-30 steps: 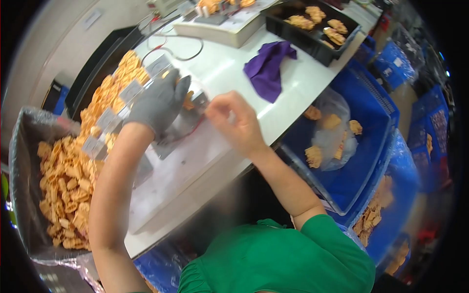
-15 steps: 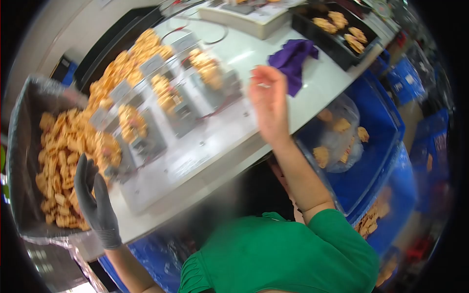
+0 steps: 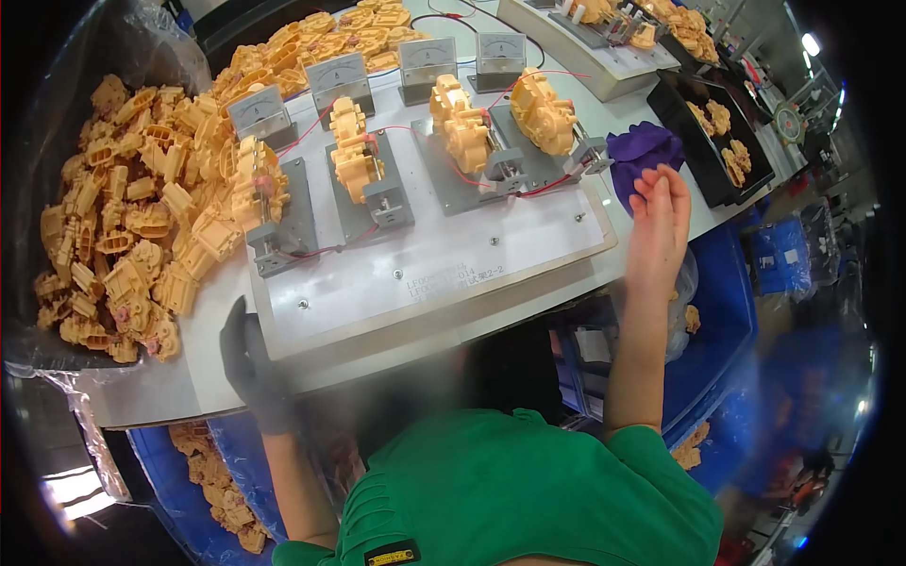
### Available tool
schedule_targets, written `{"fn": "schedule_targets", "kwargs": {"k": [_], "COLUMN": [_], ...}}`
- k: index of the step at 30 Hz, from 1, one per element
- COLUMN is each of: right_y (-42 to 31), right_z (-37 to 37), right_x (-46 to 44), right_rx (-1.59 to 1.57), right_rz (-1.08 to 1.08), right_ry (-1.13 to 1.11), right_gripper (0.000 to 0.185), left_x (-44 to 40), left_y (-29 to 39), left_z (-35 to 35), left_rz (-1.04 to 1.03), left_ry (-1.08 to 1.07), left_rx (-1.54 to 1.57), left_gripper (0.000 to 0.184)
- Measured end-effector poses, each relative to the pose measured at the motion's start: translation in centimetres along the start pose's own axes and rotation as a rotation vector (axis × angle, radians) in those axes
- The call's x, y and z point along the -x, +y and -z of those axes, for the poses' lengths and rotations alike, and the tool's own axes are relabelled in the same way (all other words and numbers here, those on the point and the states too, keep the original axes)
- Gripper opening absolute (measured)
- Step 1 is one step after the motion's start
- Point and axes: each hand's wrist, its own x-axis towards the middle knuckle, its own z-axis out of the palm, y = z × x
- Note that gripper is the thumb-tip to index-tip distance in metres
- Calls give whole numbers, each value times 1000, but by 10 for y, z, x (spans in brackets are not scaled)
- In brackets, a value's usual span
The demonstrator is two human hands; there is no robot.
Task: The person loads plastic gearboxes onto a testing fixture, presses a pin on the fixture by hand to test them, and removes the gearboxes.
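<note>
White workbench (image 3: 184,389) fills the middle of the room, with yellow-orange plastic parts (image 3: 151,212) heaped along its left and far sides. Four similar housings (image 3: 351,156) sit in grey fixtures (image 3: 385,203) on a pale board (image 3: 359,307), small meters (image 3: 337,82) standing behind them. I see the person's left hand (image 3: 253,363), grey-gloved, just beside the board's near left corner, fingers roughly straight and apparently empty. The bare right hand (image 3: 658,215) is raised near the purple cloth (image 3: 646,149), half open, fingers loosely curled, nothing visible in its grasp
</note>
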Motion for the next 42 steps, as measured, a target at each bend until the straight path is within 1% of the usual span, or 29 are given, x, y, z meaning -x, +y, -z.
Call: {"fn": "schedule_targets", "kwargs": {"k": [1, 2, 3, 4, 5, 7, 8, 10, 15, 19, 21, 23, 24, 26, 27, 30, 37, 39, 42], "right_y": [1, 1, 1, 2, 5, 13, 16, 20, 21, 18, 17, 17, 15, 6, 3, 3, 7, 5, 6], "right_z": [8, 12, 14, 15, 15, 11, 7, 0, 0, 4, 8, 13, 14, 12, 12, 16, 14, 11, 12], "right_x": [0, 3, 6, 10, 14, 21, 22, 23, 24, 23, 20, 14, 11, 8, 7, 1, 1, 4, 2], "right_rx": [-2, 10, 121, 231, 239, 431, 433, 804, 794, 781, 789, 635, 648, 688, 671, 714, 692, 639, 663], "right_rz": [5, 8, 19, 26, 22, -70, -71, 393, 378, 353, 329, 178, 165, 170, 125, 103, 114, 27, 59], "right_ry": [-31, -35, -79, -124, -129, -238, -239, -380, -372, -433, -442, -467, -458, -619, -639, -676, -650, -589, -607], "right_gripper": [23, 23, 20, 18, 18, 15, 15, 13, 13, 13, 13, 14, 14, 16, 14, 13, 12, 12, 14], "left_x": [0, -1, -1, -1, 0, -1, -2, -3, -2, -1, 0, 0, 0, 1, 1, 0, 0, 0, -1], "left_y": [-2, -5, -7, -4, 3, 2, -3, -5, 0, -4, -4, -2, -3, -4, -3, -3, -2, -3, -3], "left_z": [-4, -8, -11, -13, -12, -10, -10, -10, -11, -11, -12, -13, -13, -14, -14, -15, -13, -14, -14], "left_rz": [10, -31, -72, -62, -39, -16, -10, -5, -4, 26, -8, 36, 77, 76, 72, 72, 81, 67, 43], "left_ry": [-3, -14, -23, -26, -37, -46, -40, -41, -45, -65, -32, -40, -33, -41, -25, -2, -25, -21, -17], "left_rx": [10, 99, 186, 190, 187, 182, 160, 138, 174, 208, 196, 233, 267, 255, 259, 266, 276, 278, 260], "left_gripper": [35, 37, 40, 40, 41, 42, 42, 42, 41, 38, 38, 38, 38, 39, 37, 36, 38, 37, 36]}}
